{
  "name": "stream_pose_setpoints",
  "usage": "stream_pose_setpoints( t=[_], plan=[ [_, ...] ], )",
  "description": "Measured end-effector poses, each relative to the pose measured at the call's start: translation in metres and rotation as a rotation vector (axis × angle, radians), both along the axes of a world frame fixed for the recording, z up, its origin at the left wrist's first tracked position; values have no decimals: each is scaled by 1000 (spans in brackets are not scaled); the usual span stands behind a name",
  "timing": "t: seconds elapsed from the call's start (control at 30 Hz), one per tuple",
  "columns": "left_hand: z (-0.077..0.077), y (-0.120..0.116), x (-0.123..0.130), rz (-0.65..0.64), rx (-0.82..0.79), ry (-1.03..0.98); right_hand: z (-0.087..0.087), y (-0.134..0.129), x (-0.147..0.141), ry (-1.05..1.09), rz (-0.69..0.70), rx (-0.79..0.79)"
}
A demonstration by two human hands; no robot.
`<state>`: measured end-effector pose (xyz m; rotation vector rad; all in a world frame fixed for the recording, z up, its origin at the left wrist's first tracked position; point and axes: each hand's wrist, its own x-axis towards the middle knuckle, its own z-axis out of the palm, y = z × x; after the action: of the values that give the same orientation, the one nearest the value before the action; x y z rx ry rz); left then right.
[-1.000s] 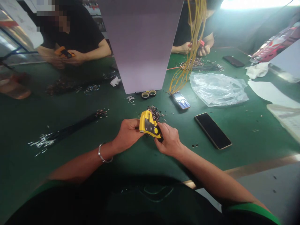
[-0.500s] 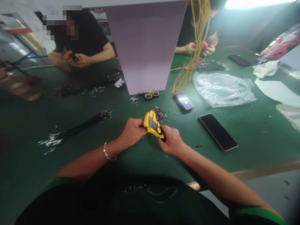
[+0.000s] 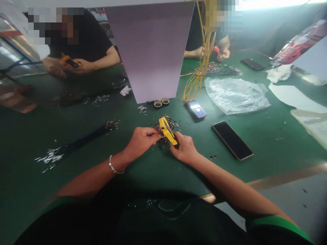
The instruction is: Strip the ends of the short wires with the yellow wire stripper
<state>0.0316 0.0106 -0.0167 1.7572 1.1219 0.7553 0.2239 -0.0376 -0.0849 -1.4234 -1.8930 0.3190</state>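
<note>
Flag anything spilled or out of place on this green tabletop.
Short dark and coppery scraps lie loose in a heap beneath the yellow hand tool, some strewn beyond it; a crumpled clear plastic bag sprawls nearby. No damage shows.

Got a black smartphone (image 3: 232, 140) lying flat on the green desk (image 3: 270, 149), with a little keypad phone (image 3: 196, 109) not far off. Two tape rolls (image 3: 161, 103) sit side by side at the foot of a big pale panel (image 3: 153, 51). There's also a crinkly clear plastic bag (image 3: 236, 96), plus some crumpled white cloth or tissue (image 3: 278, 74) near a dark flat thing (image 3: 252, 64), maybe another phone.
</note>
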Motion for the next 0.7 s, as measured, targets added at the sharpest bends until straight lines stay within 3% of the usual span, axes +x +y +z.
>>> stream_pose_setpoints(
  t=[0.27,0.4,0.7],
  plan=[
    [1,1,2,88,-52,-44,4,-1,-6,403,12,-236],
    [4,8,-2,114,-34,-58,12,1,-4,680,122,-443],
    [22,32,-23,123,49,-65,28,4,12,971,418,-662]
  ],
)
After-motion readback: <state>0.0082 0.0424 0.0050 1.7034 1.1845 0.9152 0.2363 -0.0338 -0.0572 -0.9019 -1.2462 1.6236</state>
